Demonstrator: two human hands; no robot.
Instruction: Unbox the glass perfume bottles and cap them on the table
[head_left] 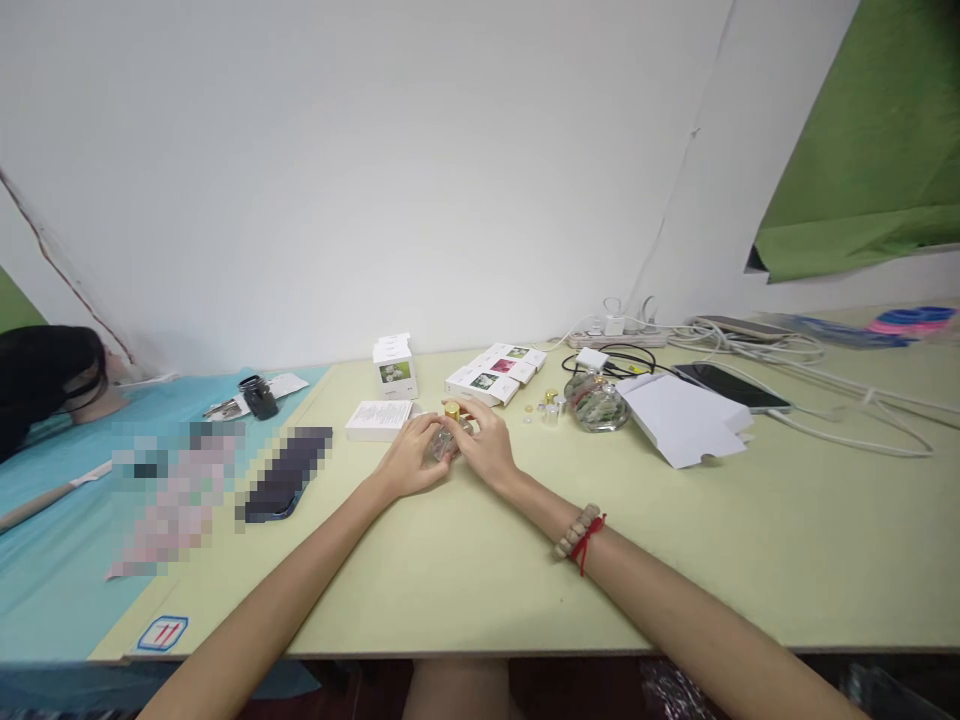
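A small clear glass bottle (442, 443) with a gold cap (451, 410) stands on the table between my hands. My left hand (409, 460) is closed around the bottle's left side, thumb low and fingertips near the neck. From the right, my right hand (489, 447) grips the same bottle, its fingers curled over beside the gold cap and its thumb against the glass. The fingers cover part of the glass. Just behind my left hand lies a white printed box (377, 421).
White boxes with flower pictures stand (395, 371) and lie (495, 374) behind my hands. To the right are loose caps (552, 411), glass bottles (600, 408), a white folded card (686, 420), a phone (731, 387) and cables. A dark jar (258, 397) and a person (56, 385) are left.
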